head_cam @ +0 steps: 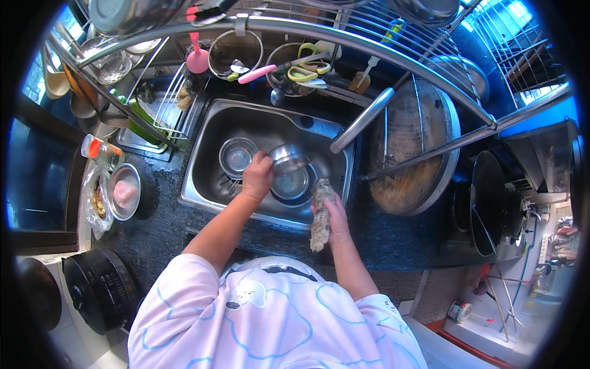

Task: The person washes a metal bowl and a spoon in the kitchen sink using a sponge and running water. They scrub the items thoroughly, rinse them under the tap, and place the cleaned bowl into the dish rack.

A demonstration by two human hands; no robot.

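My left hand grips the rim of a tilted stainless steel bowl above the sink. Below that bowl, a wider metal bowl rests in the basin. Another metal bowl stands to its left, with utensils partly hidden beneath it. Over the sink's front right edge, my right hand is closed around a long, shaggy greyish-beige loofah or rolled cloth; which of these it is, I cannot tell.
A metal bowl with pink contents and a plastic bag sit on the left counter. A rack rail crosses over the sink. A large round wooden chopping board leans at the right. A black electric cooker is at lower left.
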